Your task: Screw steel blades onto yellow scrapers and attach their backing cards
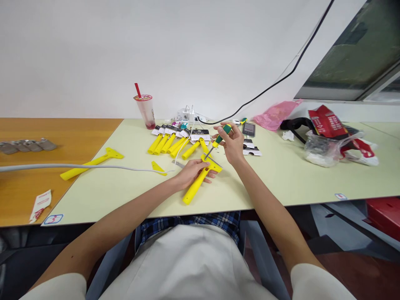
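Just above the table's near side, my left hand [191, 173] grips a yellow scraper [196, 187] around its head, the handle pointing down toward me. A metal blade edge shows along the scraper's head. My right hand [233, 143] is closed on a green and yellow screwdriver [222, 135], held at a slant. Its tip touches the scraper's head near my left thumb. To the left of my left hand lies a loose yellow triangular piece [158, 168], with a flat metal strip [178, 164] close by.
Several yellow scrapers with black-and-white cards [168, 142] lie behind my hands. Another scraper [90, 163] rests at left, crossed by a white cable [125, 167]. A drink cup [145, 111] stands near the wall. Plastic bags [325, 148] and a pink bag [276, 115] lie at right.
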`<action>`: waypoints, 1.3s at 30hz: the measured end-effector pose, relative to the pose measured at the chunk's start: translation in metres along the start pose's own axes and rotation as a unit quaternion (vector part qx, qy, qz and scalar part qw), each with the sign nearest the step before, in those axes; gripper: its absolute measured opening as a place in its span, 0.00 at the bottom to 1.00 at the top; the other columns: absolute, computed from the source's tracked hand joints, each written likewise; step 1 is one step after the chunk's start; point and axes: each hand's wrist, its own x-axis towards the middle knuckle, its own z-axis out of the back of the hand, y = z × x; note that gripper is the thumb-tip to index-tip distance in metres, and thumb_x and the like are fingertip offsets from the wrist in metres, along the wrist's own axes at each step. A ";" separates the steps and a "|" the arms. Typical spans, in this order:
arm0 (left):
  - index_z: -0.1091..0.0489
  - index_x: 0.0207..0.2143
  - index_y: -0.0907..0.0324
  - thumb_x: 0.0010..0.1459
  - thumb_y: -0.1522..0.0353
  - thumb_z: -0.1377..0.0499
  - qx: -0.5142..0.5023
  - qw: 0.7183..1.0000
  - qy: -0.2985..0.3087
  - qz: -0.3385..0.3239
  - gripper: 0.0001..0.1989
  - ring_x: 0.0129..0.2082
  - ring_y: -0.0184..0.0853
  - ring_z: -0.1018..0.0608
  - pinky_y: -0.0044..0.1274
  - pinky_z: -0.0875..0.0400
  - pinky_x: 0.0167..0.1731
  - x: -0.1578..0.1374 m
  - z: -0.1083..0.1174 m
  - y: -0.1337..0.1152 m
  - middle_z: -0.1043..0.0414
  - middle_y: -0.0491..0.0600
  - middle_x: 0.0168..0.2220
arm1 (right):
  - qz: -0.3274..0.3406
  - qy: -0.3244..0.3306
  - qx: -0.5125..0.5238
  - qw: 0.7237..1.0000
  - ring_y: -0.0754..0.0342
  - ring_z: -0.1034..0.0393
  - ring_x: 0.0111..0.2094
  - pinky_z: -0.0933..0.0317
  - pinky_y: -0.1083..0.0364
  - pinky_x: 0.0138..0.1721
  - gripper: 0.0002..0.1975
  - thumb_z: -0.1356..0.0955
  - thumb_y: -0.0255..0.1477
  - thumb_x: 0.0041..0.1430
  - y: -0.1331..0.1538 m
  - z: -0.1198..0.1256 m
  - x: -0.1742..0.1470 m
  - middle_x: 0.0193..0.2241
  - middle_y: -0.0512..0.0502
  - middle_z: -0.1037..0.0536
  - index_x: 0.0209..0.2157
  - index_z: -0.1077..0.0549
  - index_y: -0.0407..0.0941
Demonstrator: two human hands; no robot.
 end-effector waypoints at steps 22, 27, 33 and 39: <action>0.23 0.49 0.67 0.77 0.62 0.46 -0.013 1.000 -0.002 -0.013 0.17 0.35 0.40 0.12 0.25 0.16 0.29 0.005 0.004 0.004 0.14 0.67 0.47 | -0.007 0.001 0.000 1.000 0.53 0.15 0.41 0.19 0.54 0.39 0.23 0.18 0.48 0.56 -0.003 0.000 0.000 0.48 0.50 0.14 0.46 0.24 0.53; 0.24 0.50 0.66 0.76 0.64 0.46 -0.016 1.000 -0.005 -0.008 0.15 0.34 0.40 0.12 0.25 0.17 0.29 0.005 0.003 0.003 0.14 0.67 0.46 | -0.024 -0.012 0.002 1.000 0.52 0.15 0.40 0.19 0.53 0.39 0.25 0.18 0.49 0.55 -0.005 0.000 0.001 0.48 0.49 0.14 0.45 0.25 0.53; 0.25 0.51 0.65 0.75 0.64 0.45 -0.021 1.000 -0.002 -0.006 0.14 0.33 0.40 0.13 0.25 0.17 0.28 0.003 0.001 0.000 0.14 0.67 0.45 | -0.053 -0.048 0.028 0.997 0.53 0.16 0.38 0.18 0.51 0.40 0.27 0.17 0.50 0.51 -0.009 0.003 0.003 0.48 0.49 0.14 0.43 0.24 0.51; 0.24 0.50 0.66 0.73 0.64 0.45 -0.028 0.999 -0.015 0.007 0.15 0.34 0.41 0.13 0.26 0.17 0.28 0.001 0.000 -0.003 0.14 0.66 0.45 | -0.026 -0.098 0.037 0.994 0.52 0.15 0.38 0.18 0.51 0.40 0.24 0.18 0.48 0.55 -0.014 0.015 0.014 0.47 0.49 0.14 0.44 0.25 0.51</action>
